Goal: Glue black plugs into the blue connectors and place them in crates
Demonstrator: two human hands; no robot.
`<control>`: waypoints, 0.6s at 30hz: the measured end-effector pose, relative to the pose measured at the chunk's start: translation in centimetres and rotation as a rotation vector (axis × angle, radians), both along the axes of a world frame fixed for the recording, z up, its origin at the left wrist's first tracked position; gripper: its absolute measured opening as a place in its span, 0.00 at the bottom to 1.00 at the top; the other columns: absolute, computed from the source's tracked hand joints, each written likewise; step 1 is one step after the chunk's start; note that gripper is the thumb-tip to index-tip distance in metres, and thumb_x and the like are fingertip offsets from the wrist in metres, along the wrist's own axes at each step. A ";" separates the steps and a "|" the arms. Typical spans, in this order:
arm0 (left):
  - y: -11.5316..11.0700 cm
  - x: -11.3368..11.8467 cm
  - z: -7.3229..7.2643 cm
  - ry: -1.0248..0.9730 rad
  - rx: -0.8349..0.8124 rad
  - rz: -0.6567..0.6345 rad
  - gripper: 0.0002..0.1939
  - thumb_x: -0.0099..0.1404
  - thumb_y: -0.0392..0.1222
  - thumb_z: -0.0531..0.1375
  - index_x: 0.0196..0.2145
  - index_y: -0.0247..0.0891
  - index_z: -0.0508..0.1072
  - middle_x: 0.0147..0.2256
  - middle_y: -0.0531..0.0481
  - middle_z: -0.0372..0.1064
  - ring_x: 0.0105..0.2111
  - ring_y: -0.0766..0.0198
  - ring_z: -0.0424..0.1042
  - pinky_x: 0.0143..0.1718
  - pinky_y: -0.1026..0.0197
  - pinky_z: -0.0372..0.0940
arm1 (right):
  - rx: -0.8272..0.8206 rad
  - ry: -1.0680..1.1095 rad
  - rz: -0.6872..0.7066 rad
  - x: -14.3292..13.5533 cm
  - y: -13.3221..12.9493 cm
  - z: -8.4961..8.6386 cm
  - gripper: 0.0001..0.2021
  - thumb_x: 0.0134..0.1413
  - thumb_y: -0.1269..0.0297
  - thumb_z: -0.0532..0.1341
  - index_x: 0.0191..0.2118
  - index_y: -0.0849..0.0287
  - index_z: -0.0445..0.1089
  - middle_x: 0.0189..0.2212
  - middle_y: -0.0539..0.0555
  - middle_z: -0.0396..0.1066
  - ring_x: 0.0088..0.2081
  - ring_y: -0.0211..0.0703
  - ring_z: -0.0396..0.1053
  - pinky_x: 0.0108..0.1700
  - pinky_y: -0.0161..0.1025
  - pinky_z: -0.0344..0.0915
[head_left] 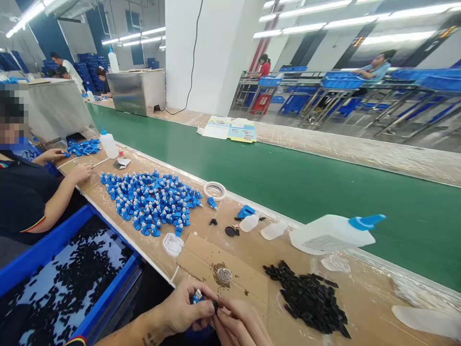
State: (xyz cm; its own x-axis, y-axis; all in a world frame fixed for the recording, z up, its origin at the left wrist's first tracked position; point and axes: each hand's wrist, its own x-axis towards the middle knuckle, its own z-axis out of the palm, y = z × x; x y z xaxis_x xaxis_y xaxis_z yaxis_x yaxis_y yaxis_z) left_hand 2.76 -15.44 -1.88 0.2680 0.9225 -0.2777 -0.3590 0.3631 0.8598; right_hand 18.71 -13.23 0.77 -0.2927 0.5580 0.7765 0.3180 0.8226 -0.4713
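Observation:
At the bottom middle, my left hand (183,307) is closed around a small blue plastic piece with a white tip (197,296). My right hand (242,321) meets it, its fingertips pinching a small black part (215,305) against the blue piece. How the two parts join is hidden by my fingers. Just beyond my hands lies a flat cardboard sheet (248,274) with a clear glue-like puddle (224,275) on it. A heap of black strips (313,298) sits to the right. Many blue pieces with white tips (151,199) are spread farther left.
A white bottle with a blue nozzle (331,235) lies on its side at right. A tape roll (215,191) rests near the green belt (288,168). A blue bin (104,288) of black pieces stands lower left. Beside it, a co-worker's hands (82,172) handle something.

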 end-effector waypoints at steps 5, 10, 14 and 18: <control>0.3 -1.9 0.7 0.058 0.048 -0.142 0.30 0.54 0.66 0.68 0.33 0.32 0.74 0.18 0.57 0.60 0.15 0.75 0.55 0.16 0.70 0.50 | -0.129 -0.110 0.169 0.6 0.1 1.4 0.08 0.60 0.75 0.62 0.42 0.55 0.74 0.43 0.57 0.80 0.41 0.47 0.77 0.40 0.44 0.78; 1.6 -3.6 0.9 0.162 0.019 -0.391 0.27 0.58 0.64 0.66 0.29 0.33 0.71 0.19 0.55 0.61 0.17 0.74 0.57 0.17 0.69 0.51 | -0.238 -0.100 0.256 0.8 0.2 1.3 0.09 0.58 0.77 0.64 0.42 0.58 0.73 0.42 0.55 0.79 0.42 0.44 0.73 0.43 0.42 0.77; 1.8 -3.3 0.6 0.166 0.027 -0.373 0.26 0.62 0.62 0.64 0.30 0.32 0.72 0.21 0.54 0.62 0.18 0.74 0.57 0.18 0.69 0.51 | -0.210 -0.103 0.172 0.8 0.3 0.7 0.11 0.57 0.78 0.64 0.44 0.59 0.73 0.43 0.57 0.79 0.41 0.44 0.73 0.42 0.43 0.78; 1.8 -2.6 0.4 0.152 0.039 -0.285 0.24 0.64 0.60 0.63 0.28 0.33 0.71 0.21 0.54 0.61 0.18 0.73 0.58 0.19 0.69 0.53 | -0.215 -0.080 0.111 0.4 0.3 0.2 0.12 0.57 0.79 0.64 0.45 0.59 0.73 0.41 0.59 0.79 0.43 0.45 0.76 0.44 0.43 0.77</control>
State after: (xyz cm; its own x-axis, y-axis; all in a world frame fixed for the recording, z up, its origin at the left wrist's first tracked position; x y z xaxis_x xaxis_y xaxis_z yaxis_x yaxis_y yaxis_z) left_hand 0.13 -13.69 -1.50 0.4752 0.8270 -0.3003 -0.1140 0.3963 0.9110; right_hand 19.14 -12.98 0.95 -0.4168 0.6693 0.6151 0.2747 0.7378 -0.6166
